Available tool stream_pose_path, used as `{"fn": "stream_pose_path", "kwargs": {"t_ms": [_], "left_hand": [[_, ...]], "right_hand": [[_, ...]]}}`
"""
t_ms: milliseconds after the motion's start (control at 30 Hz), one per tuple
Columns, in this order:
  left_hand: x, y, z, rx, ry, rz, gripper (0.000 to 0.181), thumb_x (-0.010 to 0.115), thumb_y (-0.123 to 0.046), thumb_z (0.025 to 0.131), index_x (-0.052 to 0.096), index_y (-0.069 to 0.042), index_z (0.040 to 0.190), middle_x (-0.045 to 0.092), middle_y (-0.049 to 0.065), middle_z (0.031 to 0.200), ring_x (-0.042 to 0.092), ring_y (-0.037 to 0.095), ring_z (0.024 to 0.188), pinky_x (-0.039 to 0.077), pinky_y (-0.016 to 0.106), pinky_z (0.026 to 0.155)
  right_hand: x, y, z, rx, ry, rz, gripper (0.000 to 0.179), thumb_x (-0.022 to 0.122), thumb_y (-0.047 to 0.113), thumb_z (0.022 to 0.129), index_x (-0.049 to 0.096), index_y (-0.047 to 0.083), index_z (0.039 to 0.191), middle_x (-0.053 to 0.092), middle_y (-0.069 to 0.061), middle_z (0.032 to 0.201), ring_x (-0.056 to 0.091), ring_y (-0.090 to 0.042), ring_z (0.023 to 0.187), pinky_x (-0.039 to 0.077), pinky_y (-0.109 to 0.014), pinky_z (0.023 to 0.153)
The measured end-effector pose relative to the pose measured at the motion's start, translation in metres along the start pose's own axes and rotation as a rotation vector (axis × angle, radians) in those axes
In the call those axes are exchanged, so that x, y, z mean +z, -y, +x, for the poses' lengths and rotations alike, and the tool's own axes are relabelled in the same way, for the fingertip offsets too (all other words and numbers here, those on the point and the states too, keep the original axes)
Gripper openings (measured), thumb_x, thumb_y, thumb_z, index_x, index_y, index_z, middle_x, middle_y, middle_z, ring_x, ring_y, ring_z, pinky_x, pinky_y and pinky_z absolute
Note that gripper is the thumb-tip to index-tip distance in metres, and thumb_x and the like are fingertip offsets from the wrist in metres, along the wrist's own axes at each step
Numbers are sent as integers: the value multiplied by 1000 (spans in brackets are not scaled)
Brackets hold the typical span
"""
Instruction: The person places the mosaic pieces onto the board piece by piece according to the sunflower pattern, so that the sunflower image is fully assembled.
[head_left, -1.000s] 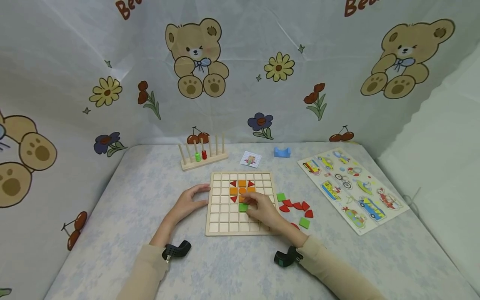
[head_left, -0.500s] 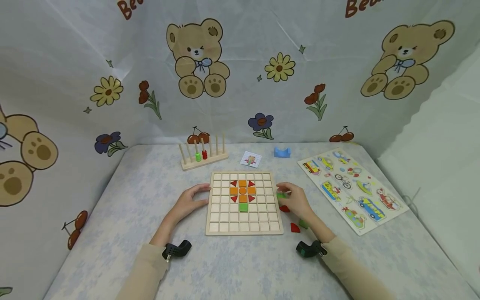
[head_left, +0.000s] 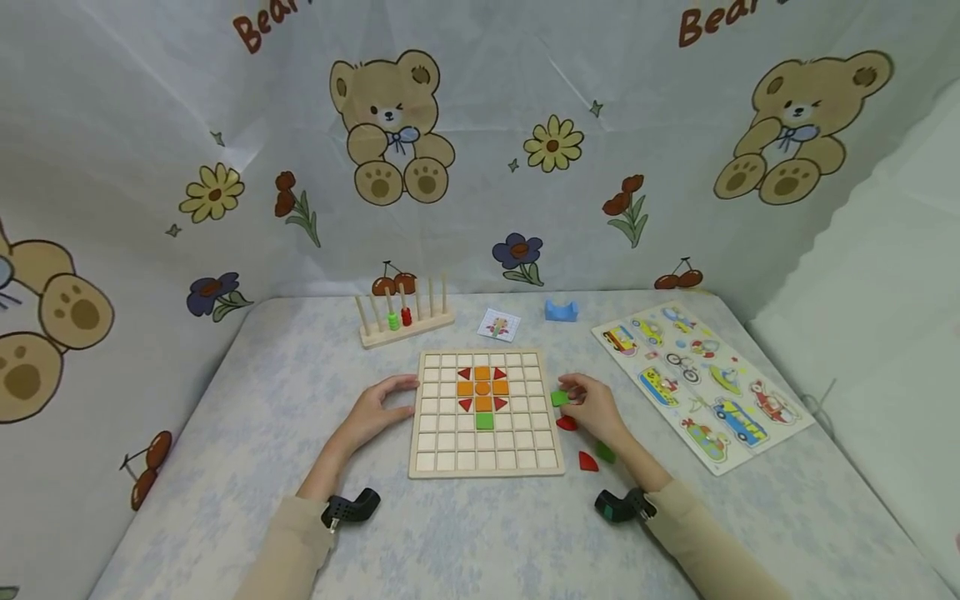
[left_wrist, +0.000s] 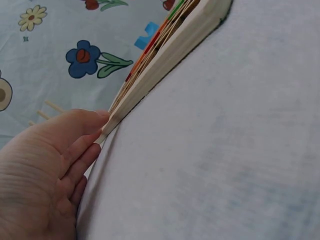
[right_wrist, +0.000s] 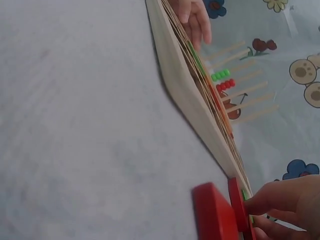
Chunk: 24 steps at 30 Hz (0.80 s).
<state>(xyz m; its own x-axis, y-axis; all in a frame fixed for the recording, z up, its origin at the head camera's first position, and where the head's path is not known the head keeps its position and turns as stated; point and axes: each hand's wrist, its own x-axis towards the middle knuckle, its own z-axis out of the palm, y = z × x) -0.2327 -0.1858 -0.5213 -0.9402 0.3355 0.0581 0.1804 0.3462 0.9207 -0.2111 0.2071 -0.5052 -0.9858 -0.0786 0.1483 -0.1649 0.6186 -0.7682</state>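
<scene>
A wooden grid board lies before me. Near its middle are orange squares, an orange round piece, red triangular pieces and one green square. My left hand rests at the board's left edge, thumb and fingers spread apart; in the left wrist view its fingertips touch the rim. Just off the right edge, my right hand pinches a green square tile between thumb and fingers. Red pieces lie beside and below that hand, which partly hides another green tile.
Behind the board stand a peg rack with green and red beads, a small picture card and a blue block. A vehicle puzzle board lies at the right. A bear-printed cloth hangs at the back.
My right hand has left the grid and moved right to the loose pieces, taking hold of a green tile. A red piece now shows at the lower-right of the orange cross. Left hand stays put.
</scene>
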Motion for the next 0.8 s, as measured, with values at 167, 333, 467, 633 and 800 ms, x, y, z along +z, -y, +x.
{"fn": "stream_pose_path", "kwargs": {"t_ms": [167, 333, 467, 633, 800], "left_hand": [[0, 1, -1, -4, -4, -2, 56, 75, -16, 89, 54, -7, 141, 62, 13, 137, 45, 32, 140, 31, 53, 118], [-1, 0, -2, 6, 3, -6, 57, 74, -16, 90, 53, -8, 142, 61, 13, 137, 44, 32, 141, 31, 54, 118], [0, -2, -2, 1, 1, -6, 56, 74, -15, 90, 54, -7, 141, 62, 13, 137, 44, 32, 141, 31, 53, 119], [0, -2, -2, 4, -2, 0, 56, 74, -15, 90, 53, -6, 142, 61, 14, 137, 44, 32, 140, 31, 53, 118], [0, -2, -2, 8, 3, -8, 56, 74, -15, 90, 53, -6, 142, 61, 14, 138, 43, 32, 141, 30, 54, 119]], "right_hand": [[2, -1, 3, 9, -8, -1, 42, 69, -8, 78, 65, -8, 119, 69, -23, 104, 61, -27, 87, 49, -24, 70], [1, 3, 3, 8, -52, 19, 40, 71, -6, 80, 65, -9, 119, 69, -23, 103, 63, -30, 89, 50, -24, 72], [3, 12, -2, 2, -65, 57, 38, 73, -4, 82, 64, -9, 119, 68, -23, 103, 63, -31, 90, 52, -21, 74], [17, 35, -14, -47, 2, 123, 38, 76, -4, 82, 65, -9, 118, 67, -20, 101, 62, -27, 88, 52, -20, 74], [38, 58, -27, -137, 121, 144, 37, 77, -3, 80, 67, -7, 115, 67, -14, 95, 60, -21, 83, 52, -22, 72]]}}
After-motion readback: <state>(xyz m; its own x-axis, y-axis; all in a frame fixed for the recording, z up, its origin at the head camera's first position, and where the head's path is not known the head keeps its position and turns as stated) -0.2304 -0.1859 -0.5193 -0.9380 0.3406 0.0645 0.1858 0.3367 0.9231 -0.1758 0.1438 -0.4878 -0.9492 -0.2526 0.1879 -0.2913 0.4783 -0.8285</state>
